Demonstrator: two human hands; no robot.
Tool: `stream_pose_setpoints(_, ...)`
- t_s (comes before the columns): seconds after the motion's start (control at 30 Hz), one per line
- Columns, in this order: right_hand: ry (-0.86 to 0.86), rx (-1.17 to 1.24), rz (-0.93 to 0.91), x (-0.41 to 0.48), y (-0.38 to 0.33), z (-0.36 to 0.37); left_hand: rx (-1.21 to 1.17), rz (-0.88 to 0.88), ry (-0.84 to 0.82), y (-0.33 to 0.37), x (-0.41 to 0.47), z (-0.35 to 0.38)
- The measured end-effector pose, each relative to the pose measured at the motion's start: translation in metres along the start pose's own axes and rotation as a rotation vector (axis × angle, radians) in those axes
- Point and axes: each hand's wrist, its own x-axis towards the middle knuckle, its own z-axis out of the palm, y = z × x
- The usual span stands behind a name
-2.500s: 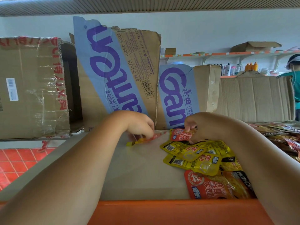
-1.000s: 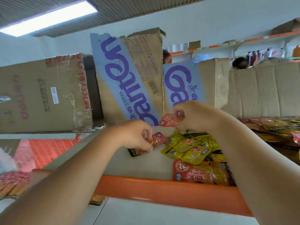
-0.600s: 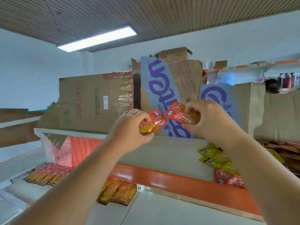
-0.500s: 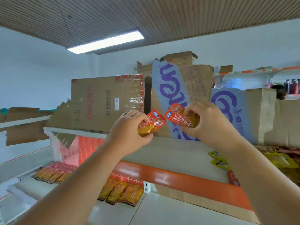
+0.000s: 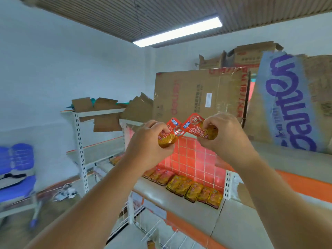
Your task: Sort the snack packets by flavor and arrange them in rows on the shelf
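Note:
My left hand (image 5: 149, 146) grips a red and orange snack packet (image 5: 168, 136) in the air at chest height. Beside it my right hand (image 5: 224, 135) pinches a second red packet (image 5: 195, 129) of the same kind, and the two packets nearly touch. Below them, a row of several matching red and orange packets (image 5: 186, 186) lies side by side on the lower shelf (image 5: 230, 218), in front of a red tiled back panel (image 5: 194, 159). The pile of mixed packets on the upper shelf is out of view.
Flattened cardboard boxes (image 5: 199, 96) and a blue-printed carton (image 5: 291, 105) lean at the back of the upper shelf (image 5: 294, 159), which has an orange front edge. A white shelf rack (image 5: 80, 150) stands to the left, a blue chair (image 5: 18, 168) beyond it. Wire racking (image 5: 158, 236) sits below.
Both hands lifted a red packet each from the mixed pile on the upper shelf. The view then swung left and down, bringing the lower shelf's packet row into sight.

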Motion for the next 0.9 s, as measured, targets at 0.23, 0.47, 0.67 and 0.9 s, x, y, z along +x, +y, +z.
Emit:
stream_pose_setpoints(0.23,0.031,0.174,0.024,0.001,-0.053,0.099,0.065,-0.158,-0.033,-0.084,-0.037,-0.022)
stream_pose_setpoints(0.47,-0.026,0.277,0.125,0.000,-0.060,0.188,0.088,-0.268,-0.072,-0.150,-0.052,-0.005)
stream_pose_setpoints(0.67,-0.088,0.290,0.254,0.015,-0.032,0.269,0.122,-0.331,-0.134,-0.212,-0.041,0.039)
stream_pose_setpoints(0.9,-0.170,0.260,0.385,0.047,0.023,0.368,0.110,-0.384,-0.208,-0.291,-0.008,0.105)
